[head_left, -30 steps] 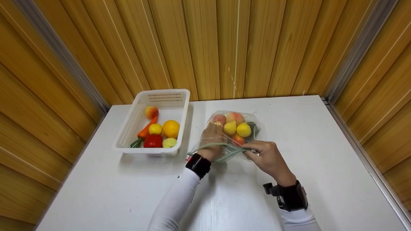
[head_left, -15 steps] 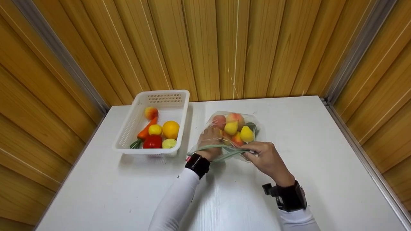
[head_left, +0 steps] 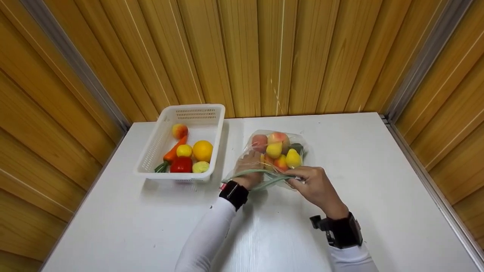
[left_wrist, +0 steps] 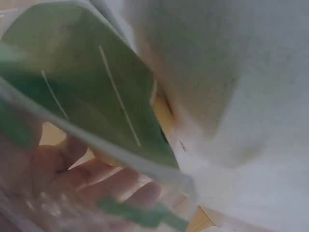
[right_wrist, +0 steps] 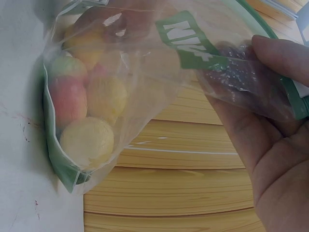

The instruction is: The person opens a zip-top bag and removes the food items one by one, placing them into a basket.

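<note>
A clear zip bag (head_left: pixel 247 151) with green edging lies on the white table, holding several fruits. Two yellow pears (head_left: pixel 274 150) and a large pink-orange peach (head_left: pixel 279 137) show through it, with a dark green piece (head_left: pixel 297 147) at the right. My left hand (head_left: pixel 249 164) reaches through the bag's mouth, its loosely extended fingers beside an orange-yellow fruit (head_left: pixel 267 161). In the left wrist view, the fingers (left_wrist: pixel 111 186) are spread behind the clear plastic. My right hand (head_left: pixel 314 185) pinches the green-edged rim between thumb and fingers, as the right wrist view also shows.
Left of the bag stands a white perforated basket (head_left: pixel 218 132). It contains a carrot (head_left: pixel 176 149), an orange (head_left: pixel 203 151), a red tomato-like piece (head_left: pixel 181 165), a yellow lemon-like fruit (head_left: pixel 184 151) and others. A wood-patterned wall (head_left: pixel 245 56) rises behind the table.
Inside the bag, the yellow pears have shifted: the right one has moved lower and turned upright. An orange-yellow fruit now shows beside my left fingertips. My right hand keeps its pinch on the rim.
</note>
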